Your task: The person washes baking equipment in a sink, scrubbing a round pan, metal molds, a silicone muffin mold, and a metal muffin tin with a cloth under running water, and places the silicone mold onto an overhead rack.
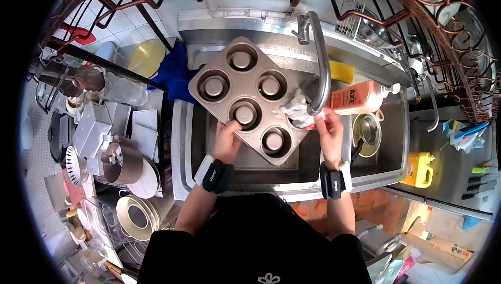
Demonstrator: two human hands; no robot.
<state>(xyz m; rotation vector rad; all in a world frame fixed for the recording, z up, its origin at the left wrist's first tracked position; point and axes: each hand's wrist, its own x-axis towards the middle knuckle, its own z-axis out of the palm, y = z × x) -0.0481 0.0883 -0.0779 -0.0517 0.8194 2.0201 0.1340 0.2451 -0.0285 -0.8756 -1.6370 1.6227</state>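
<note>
A brown metal ring-cake pan [253, 95] with several round cavities is tilted over the left sink basin [209, 172], its hollows facing me. My left hand [227, 141] grips the pan's near edge, thumb on top and the other fingers hidden beneath. In my right hand [329, 133], a crumpled white cloth or paper [297, 109] is pinched between the fingers. The white material lies in the pan's right-hand cavity, partly hidden behind the curved metal tap [322, 65]. Water droplets dot the pan's surface.
An orange AXE pump bottle [357, 98] lies across the right basin, above nested bowls [367, 134]. A yellow sponge [342, 71] sits behind. A blue cloth [175, 73] is left of the pan. Wire racks [443, 28] arch overhead. Stacked dishes [136, 216] stand left.
</note>
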